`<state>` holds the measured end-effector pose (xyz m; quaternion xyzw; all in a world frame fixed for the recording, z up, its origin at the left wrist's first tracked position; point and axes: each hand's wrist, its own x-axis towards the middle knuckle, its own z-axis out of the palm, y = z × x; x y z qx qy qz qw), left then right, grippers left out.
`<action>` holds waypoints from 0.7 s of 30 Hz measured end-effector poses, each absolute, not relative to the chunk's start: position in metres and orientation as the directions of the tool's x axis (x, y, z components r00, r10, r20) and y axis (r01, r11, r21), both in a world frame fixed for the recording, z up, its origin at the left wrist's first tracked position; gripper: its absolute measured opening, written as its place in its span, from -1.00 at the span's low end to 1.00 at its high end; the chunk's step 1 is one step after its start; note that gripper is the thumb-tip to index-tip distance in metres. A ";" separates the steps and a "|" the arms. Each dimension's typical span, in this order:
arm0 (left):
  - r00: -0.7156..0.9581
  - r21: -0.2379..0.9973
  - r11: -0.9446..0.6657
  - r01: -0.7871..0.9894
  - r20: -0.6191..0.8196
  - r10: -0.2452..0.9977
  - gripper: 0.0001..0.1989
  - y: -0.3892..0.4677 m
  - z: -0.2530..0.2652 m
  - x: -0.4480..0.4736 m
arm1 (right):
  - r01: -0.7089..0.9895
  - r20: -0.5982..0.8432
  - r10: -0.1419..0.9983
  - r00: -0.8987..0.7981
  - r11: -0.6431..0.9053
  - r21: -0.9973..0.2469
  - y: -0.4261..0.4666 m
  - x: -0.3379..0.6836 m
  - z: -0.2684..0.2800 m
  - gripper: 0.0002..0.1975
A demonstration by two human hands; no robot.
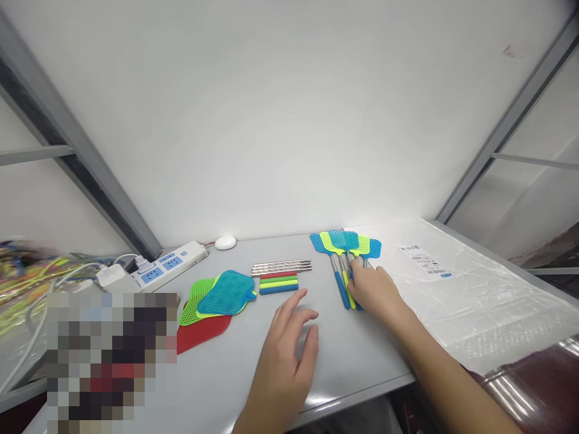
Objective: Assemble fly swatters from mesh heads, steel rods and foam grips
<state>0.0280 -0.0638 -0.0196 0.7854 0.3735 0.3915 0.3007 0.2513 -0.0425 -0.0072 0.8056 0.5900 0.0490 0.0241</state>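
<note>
Several assembled fly swatters (344, 240) with blue and yellow-green mesh heads lie fanned out at the right, heads toward the wall. My right hand (374, 290) is over their shafts and handles, its fingers curled round a fly swatter; the fingertips are partly hidden. My left hand (286, 352) is held open with fingers apart, just in front of a row of coloured handle tubes (278, 283) in red, green, yellow and blue. Metal rods (281, 267) lie behind those tubes. Loose swatter heads overlap at the left: a blue one (228, 292), a green one (198, 295) and a red one (205, 333).
A white power strip (174, 263) with plugs and cables lies at the back left, beside a white rounded object (225, 243). Plastic-wrapped colourful items (27, 271) fill the far left. A clear plastic-wrapped white package (456, 295) with a label covers the right side. A white wall (289, 120) stands behind.
</note>
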 end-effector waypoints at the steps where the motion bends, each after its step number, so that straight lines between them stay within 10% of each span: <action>1: 0.427 0.758 -0.546 0.356 0.388 0.817 -0.80 -0.063 -0.020 0.027 | 0.949 0.048 0.954 0.297 -0.300 0.095 -0.042 0.251 -0.007 -0.80; 21: 0.445 0.743 -0.559 0.369 0.386 0.808 -0.79 -0.063 -0.018 0.026 | 0.986 -0.027 0.995 0.098 -0.101 -0.134 -0.069 0.275 0.020 -0.71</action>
